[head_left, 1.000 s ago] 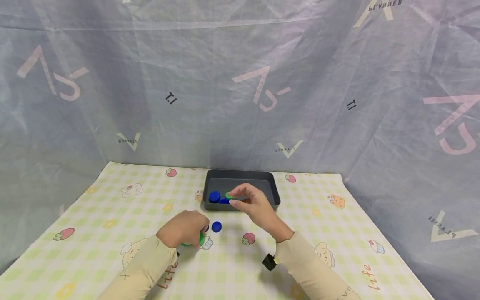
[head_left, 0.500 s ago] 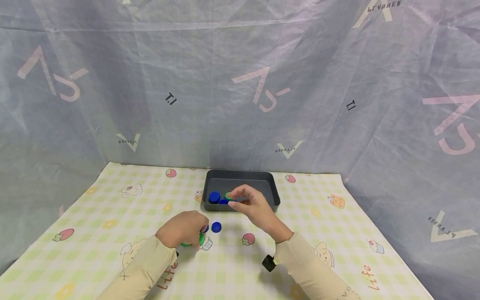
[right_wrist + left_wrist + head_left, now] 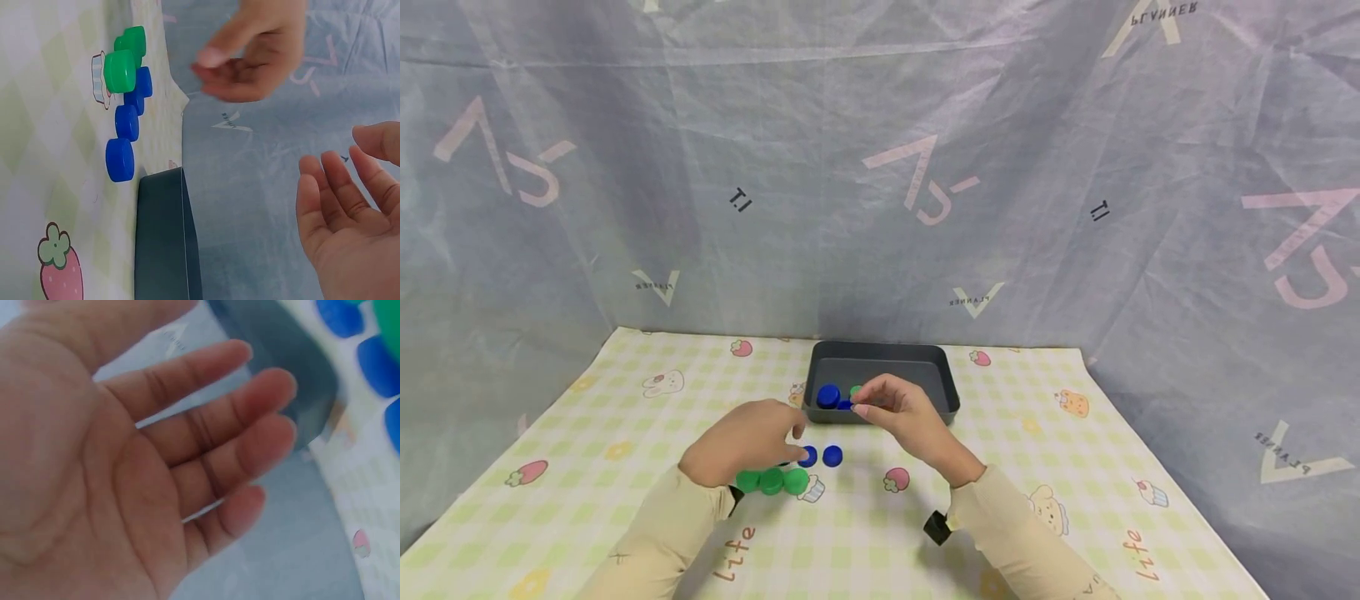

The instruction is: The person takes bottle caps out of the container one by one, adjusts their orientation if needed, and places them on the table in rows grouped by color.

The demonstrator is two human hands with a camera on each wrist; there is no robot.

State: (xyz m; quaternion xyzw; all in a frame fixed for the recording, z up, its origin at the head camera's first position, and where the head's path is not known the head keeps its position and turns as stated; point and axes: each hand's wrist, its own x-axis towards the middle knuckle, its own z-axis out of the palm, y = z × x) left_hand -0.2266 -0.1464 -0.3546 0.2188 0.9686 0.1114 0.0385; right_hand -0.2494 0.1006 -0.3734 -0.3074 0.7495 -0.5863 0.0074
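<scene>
In the head view, a row of green bottle caps (image 3: 772,481) lies on the tablecloth. Behind it runs a row of blue bottle caps (image 3: 832,456), partly covered by my left hand (image 3: 748,442). That hand hovers just above the caps; the left wrist view shows its palm bare and its fingers (image 3: 200,431) loosely spread. My right hand (image 3: 906,417) is over the front edge of a dark grey tray (image 3: 880,351), fingers relaxed, thumb apart, holding nothing in the right wrist view. Inside the tray are a large blue cap (image 3: 828,396), another blue piece and a partly hidden green cap (image 3: 855,391).
A checked tablecloth (image 3: 647,450) with cartoon prints covers the table. Grey printed fabric (image 3: 820,167) hangs close behind the tray and along both sides. A black block (image 3: 937,527) sits at my right sleeve.
My left hand has risen and drawn back to the left, its fingers loosening, so the green row now shows. The right hand has barely shifted.
</scene>
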